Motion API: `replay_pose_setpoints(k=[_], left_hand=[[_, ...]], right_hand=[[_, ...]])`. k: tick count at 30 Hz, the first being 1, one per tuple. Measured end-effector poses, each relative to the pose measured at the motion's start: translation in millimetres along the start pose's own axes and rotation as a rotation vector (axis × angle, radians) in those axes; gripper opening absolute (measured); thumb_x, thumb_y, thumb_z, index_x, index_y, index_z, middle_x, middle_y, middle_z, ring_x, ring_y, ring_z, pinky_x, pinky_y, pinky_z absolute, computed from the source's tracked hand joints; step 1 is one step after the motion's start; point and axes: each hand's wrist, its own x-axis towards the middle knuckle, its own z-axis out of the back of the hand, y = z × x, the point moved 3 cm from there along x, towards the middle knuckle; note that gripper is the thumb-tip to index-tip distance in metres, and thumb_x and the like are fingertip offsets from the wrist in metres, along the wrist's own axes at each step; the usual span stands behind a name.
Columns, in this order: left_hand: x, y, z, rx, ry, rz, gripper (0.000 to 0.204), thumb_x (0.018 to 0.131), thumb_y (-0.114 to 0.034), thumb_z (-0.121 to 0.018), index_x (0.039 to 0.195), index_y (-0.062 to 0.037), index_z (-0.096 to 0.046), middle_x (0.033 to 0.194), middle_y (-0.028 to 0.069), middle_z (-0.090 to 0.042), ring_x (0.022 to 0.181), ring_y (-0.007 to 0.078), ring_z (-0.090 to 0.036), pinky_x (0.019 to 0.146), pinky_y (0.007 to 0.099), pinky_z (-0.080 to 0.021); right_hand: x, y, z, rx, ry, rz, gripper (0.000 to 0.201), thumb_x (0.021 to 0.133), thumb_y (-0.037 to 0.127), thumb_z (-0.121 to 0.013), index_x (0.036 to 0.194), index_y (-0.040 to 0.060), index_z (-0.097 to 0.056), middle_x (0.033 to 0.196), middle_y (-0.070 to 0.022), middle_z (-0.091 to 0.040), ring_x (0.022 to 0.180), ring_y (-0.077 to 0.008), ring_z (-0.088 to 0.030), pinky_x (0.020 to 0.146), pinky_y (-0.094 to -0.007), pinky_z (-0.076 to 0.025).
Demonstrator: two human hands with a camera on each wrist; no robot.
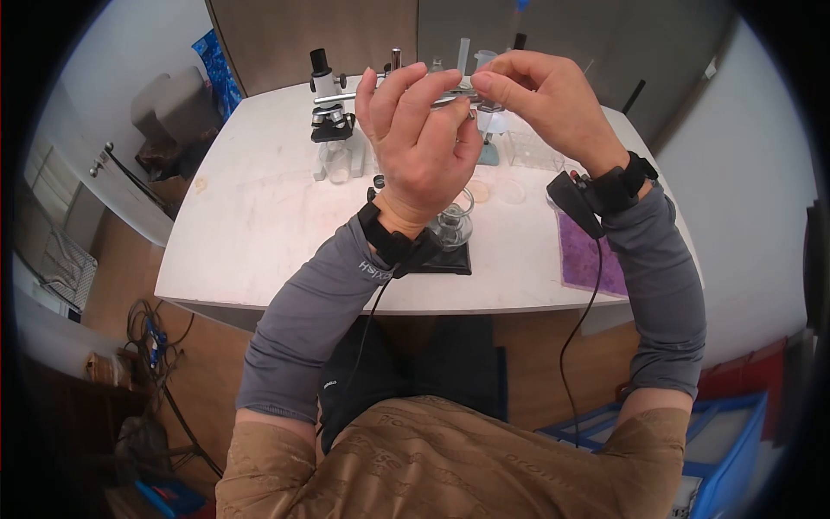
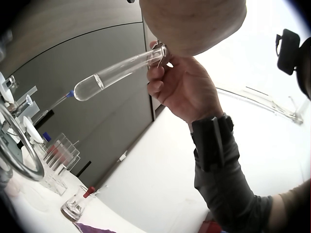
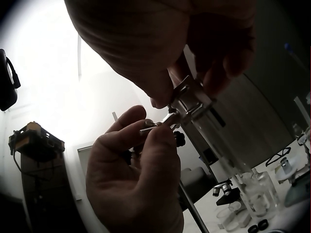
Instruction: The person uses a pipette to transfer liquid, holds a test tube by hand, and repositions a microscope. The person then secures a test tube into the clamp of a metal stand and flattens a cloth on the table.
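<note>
My left hand pinches the small screw of a metal clamp between thumb and finger. Curled at the clamp's other side, the fingers of my right hand grip it near the mouth of a glass test tube. The tube slants, its rounded end holding clear liquid. The right wrist view has my left hand below the clamp and my right hand above it. A silver rod shows left of my left hand. Fingers partly cover the clamp and tube mouth.
On the white table are a microscope, a glass beaker, glassware over a black base, a clear rack and a purple cloth. A small red-topped flask stands near the cloth.
</note>
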Motion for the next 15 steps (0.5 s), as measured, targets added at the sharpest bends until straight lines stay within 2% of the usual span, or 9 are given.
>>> replay_pose_setpoints(k=[4, 7, 9, 13, 15], left_hand=[[0, -1, 1, 0.033, 0.028, -0.026, 0.024, 0.073, -0.001, -0.082, 0.093, -0.01, -0.073, 0.119, 0.0026, -0.075, 0.127, 0.0308, -0.061, 0.12, 0.0547, -0.033], [1, 0, 3, 0.033, 0.05, -0.049, 0.024, 0.075, -0.001, -0.082, 0.095, -0.0114, -0.075, 0.117, -0.0003, -0.076, 0.127, 0.0288, -0.061, 0.124, 0.0567, -0.028], [5, 2, 6, 0.042, 0.085, -0.054, 0.021, 0.074, -0.008, -0.083, 0.094, -0.0114, -0.076, 0.112, -0.0013, -0.074, 0.125, 0.0276, -0.062, 0.128, 0.0637, -0.018], [15, 5, 12, 0.034, 0.145, -0.076, 0.018, 0.076, -0.011, -0.083, 0.093, -0.0117, -0.076, 0.105, -0.0016, -0.073, 0.12, 0.0254, -0.065, 0.129, 0.0645, -0.016], [19, 8, 11, 0.012, 0.18, -0.172, 0.014, 0.079, -0.011, -0.081, 0.091, -0.0117, -0.074, 0.099, -0.0022, -0.071, 0.11, 0.0216, -0.068, 0.128, 0.0638, -0.017]], right_hand=[[0, -2, -1, 0.053, 0.002, -0.013, 0.034, 0.098, 0.033, -0.078, 0.102, -0.0007, -0.079, 0.077, -0.0034, -0.072, 0.07, -0.009, -0.062, 0.063, -0.0276, -0.049], [0, -4, 1, -0.017, 0.006, -0.005, 0.035, 0.098, 0.033, -0.078, 0.102, -0.001, -0.079, 0.077, -0.0034, -0.072, 0.069, -0.0091, -0.061, 0.062, -0.0277, -0.048], [0, -5, 1, -0.026, 0.004, 0.006, 0.035, 0.098, 0.034, -0.078, 0.102, -0.0008, -0.079, 0.077, -0.0032, -0.071, 0.069, -0.0093, -0.06, 0.062, -0.0278, -0.048], [-1, -4, 0, 0.018, 0.008, -0.012, 0.036, 0.098, 0.035, -0.078, 0.101, -0.0007, -0.079, 0.076, -0.003, -0.071, 0.069, -0.0095, -0.06, 0.062, -0.0282, -0.048], [0, -6, 0, -0.001, 0.0, -0.006, 0.036, 0.098, 0.035, -0.078, 0.1, -0.0008, -0.079, 0.076, -0.0029, -0.07, 0.069, -0.0098, -0.059, 0.062, -0.0285, -0.048]])
